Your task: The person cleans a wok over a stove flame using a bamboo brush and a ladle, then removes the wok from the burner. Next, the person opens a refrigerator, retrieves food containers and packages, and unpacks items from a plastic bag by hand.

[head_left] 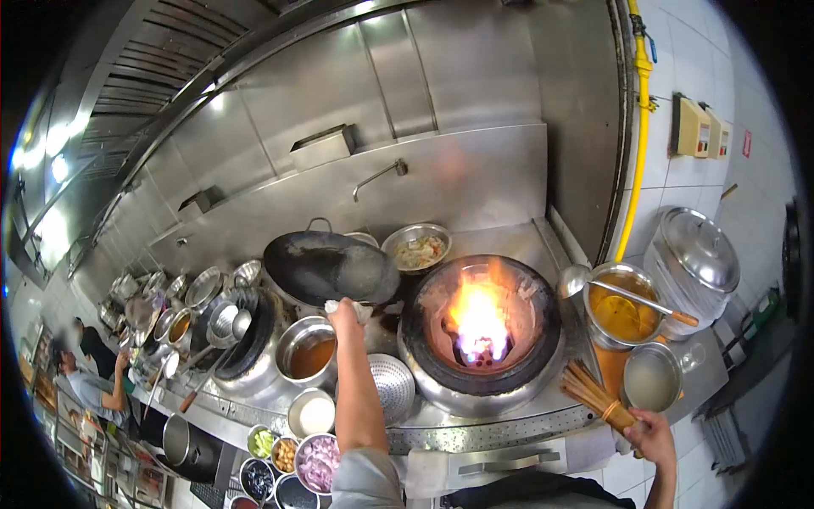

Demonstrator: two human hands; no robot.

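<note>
My left hand [343, 316] is closed round a white cloth [359, 311] at the near edge of a black wok [315, 265]. The wok is tilted, left of the lit burner [480, 327], with some cloudy liquid inside. A bundled bamboo brush [598, 395] is gripped by its bound end in my right hand [651, 437], its bristles pointing up and left. Beside that hand stands a pot of cloudy liquid [652, 378].
Tall flames rise from the burner. An oil pot [623, 307] with a ladle [575, 281] lies right. Bowls of chopped onion [318, 463] and other ingredients stand front left. Two people [95, 386] are at far left.
</note>
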